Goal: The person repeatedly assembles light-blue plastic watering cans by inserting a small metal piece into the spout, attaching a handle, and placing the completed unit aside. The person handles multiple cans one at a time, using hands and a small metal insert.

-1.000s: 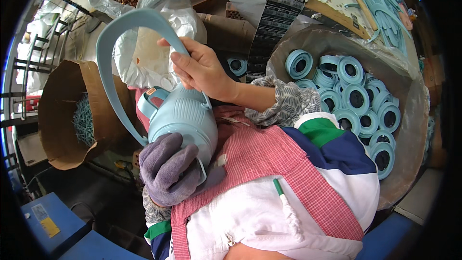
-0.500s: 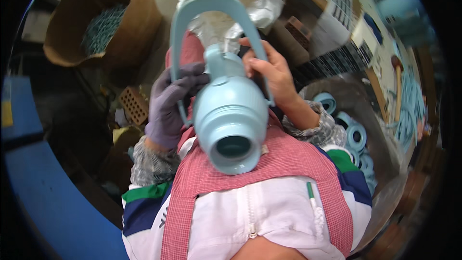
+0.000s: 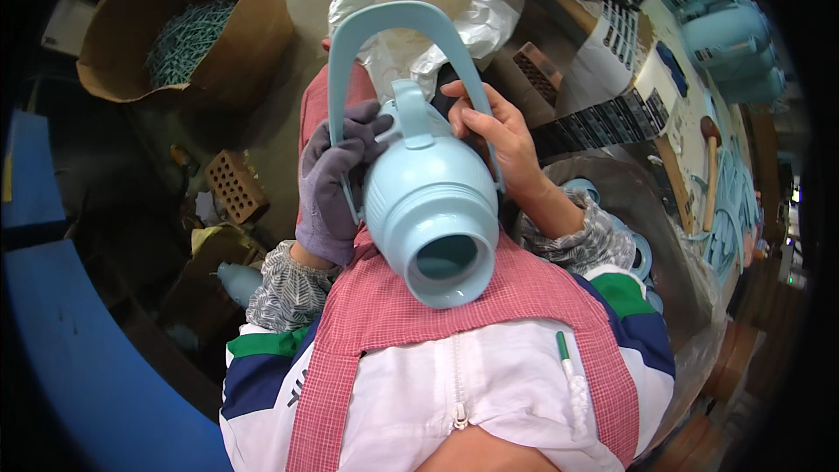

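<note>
A light blue plastic vacuum jug body [image 3: 433,179] lies tilted in my lap, its round open mouth facing me. A broad carrying handle [image 3: 398,13] arches away from it on the far side, and a smaller grip [image 3: 411,114] sticks out of its body. On the left, my left hand [image 3: 336,175], in a grey-purple glove, closes around the handle's arm by the jug's side. My bare right hand [image 3: 502,135] holds the other arm of the handle, thumb and fingers bent around it. The far end of the jug is partly hidden.
A large brown bin [image 3: 262,35] of thin blue pieces stands far left. Near it lies a perforated brick [image 3: 236,185]. Blue panels [image 3: 96,367] line the left. At right, a bench holds a mallet [image 3: 711,166], blue strips [image 3: 734,201] and stacked blue jug bodies [image 3: 725,35]. Blue rings [image 3: 642,253] lie in a plastic-lined container.
The jug's mouth end has swung a little to the right, and its small grip now shows more fully. My left hand has moved right along with it. Both hands keep hold.
</note>
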`<state>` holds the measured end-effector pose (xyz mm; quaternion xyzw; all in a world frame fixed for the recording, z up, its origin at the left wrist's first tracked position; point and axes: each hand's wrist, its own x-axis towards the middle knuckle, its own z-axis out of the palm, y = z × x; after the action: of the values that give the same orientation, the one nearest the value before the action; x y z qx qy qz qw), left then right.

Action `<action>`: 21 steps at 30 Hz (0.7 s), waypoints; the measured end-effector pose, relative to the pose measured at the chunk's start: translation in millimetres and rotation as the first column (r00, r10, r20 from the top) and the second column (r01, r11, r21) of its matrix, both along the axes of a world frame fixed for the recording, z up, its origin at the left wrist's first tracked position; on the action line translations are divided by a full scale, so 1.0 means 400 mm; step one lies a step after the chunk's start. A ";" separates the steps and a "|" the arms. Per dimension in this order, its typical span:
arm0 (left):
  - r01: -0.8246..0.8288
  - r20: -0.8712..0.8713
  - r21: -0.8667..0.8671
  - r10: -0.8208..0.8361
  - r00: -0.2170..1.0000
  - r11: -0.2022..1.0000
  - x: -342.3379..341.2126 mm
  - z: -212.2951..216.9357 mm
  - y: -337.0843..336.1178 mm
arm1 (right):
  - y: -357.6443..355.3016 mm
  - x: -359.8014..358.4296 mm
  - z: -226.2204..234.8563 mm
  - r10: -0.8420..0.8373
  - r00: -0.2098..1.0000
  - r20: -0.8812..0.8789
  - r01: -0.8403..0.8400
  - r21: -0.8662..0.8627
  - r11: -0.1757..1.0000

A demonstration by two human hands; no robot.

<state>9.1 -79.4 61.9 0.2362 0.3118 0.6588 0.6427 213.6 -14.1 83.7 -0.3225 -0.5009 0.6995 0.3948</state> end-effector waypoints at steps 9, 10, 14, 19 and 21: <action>-0.085 -0.533 0.632 0.512 0.673 0.770 -0.030 0.146 0.110 | 0.157 -0.077 0.051 -0.247 0.965 -0.088 0.235 0.705 0.669; -0.090 -0.525 0.656 0.539 0.659 0.749 -0.043 0.180 0.142 | 0.211 -0.079 0.071 -0.366 0.928 -0.073 0.213 0.909 0.357; -0.120 -0.519 0.649 0.552 0.652 0.752 -0.076 0.261 0.287 | 0.338 -0.002 0.078 0.100 0.988 0.119 -0.151 0.573 0.806; 0.479 -0.876 0.475 0.448 0.177 0.738 -0.058 0.301 0.350 | 0.505 0.401 0.246 -0.552 0.834 0.019 0.456 0.539 0.708; 0.574 -0.952 0.304 0.272 0.144 0.760 -0.019 0.269 0.316 | 0.568 0.641 0.283 -0.713 0.659 -0.238 0.697 0.549 0.461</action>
<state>1.4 47.0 169.5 0.8312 0.3845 0.3275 0.2326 469.8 213.2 196.9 -0.3671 -0.5206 0.2728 0.7210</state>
